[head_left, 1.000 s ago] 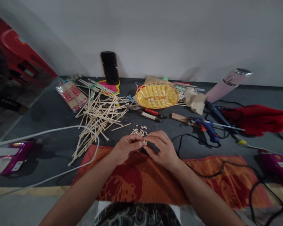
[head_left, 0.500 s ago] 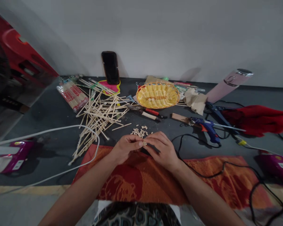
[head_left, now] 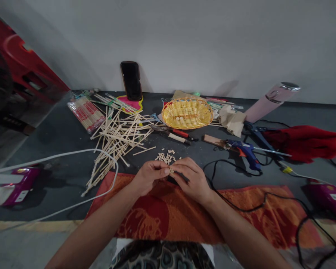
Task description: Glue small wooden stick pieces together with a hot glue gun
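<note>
My left hand (head_left: 151, 175) and my right hand (head_left: 192, 178) meet over the near edge of the dark table. Between their fingertips they pinch a small cluster of short wooden stick pieces (head_left: 171, 171); the fingers cover part of it. Just beyond my fingers lies a loose pile of cut stick pieces (head_left: 164, 157). Left of that pile, long thin wooden sticks (head_left: 117, 136) are heaped crosswise. Pliers (head_left: 172, 134) with one red and one pale handle lie behind the small pieces.
A yellow wicker basket (head_left: 187, 114) holds a few small pieces. On the right are a blue glue gun (head_left: 245, 151), its black cord, a red cloth (head_left: 305, 144) and a pink flask (head_left: 271, 101). An orange towel (head_left: 182, 213) lies under my forearms. A phone (head_left: 131, 80) leans on the wall.
Almost nothing differs. The fingertips of my right hand have shifted very slightly around the small cluster.
</note>
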Demonstrator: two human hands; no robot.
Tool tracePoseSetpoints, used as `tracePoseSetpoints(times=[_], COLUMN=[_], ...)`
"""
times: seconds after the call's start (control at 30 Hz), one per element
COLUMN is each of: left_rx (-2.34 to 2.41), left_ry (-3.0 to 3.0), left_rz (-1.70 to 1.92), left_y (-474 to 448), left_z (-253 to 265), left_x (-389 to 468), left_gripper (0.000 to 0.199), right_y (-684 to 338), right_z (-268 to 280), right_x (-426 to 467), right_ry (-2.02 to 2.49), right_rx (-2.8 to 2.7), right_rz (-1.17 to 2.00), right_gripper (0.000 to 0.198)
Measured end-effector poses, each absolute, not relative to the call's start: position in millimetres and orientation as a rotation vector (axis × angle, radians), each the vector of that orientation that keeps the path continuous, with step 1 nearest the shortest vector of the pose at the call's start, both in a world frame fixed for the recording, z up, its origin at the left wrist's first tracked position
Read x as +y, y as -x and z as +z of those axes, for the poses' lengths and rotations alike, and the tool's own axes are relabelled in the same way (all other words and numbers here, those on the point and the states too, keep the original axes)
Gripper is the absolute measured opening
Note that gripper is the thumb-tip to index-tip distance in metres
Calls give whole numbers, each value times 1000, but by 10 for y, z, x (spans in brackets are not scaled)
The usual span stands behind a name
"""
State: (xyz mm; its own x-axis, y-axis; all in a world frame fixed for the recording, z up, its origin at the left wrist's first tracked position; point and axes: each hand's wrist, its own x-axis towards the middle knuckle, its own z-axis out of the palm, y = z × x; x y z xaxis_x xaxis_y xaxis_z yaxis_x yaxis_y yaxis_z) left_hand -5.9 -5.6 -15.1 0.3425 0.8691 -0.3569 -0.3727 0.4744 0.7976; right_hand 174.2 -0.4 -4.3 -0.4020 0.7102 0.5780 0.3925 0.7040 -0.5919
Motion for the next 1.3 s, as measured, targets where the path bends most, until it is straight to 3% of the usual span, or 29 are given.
tracePoseSetpoints(times=[0.33, 1.3], left_rx=[819, 820], left_ry=[-616, -647], left_rz=[833, 782], left_y=[59, 90], left_z=[-90, -68], left_x=[-45, -56], left_gripper=[24, 20], right_y=[-1770, -1737], right_z=[4, -18], right_x=[-38, -33], right_ry=[908, 828], right_rx=[-2000, -1981], right_rz=[612, 643], right_gripper=[29, 15])
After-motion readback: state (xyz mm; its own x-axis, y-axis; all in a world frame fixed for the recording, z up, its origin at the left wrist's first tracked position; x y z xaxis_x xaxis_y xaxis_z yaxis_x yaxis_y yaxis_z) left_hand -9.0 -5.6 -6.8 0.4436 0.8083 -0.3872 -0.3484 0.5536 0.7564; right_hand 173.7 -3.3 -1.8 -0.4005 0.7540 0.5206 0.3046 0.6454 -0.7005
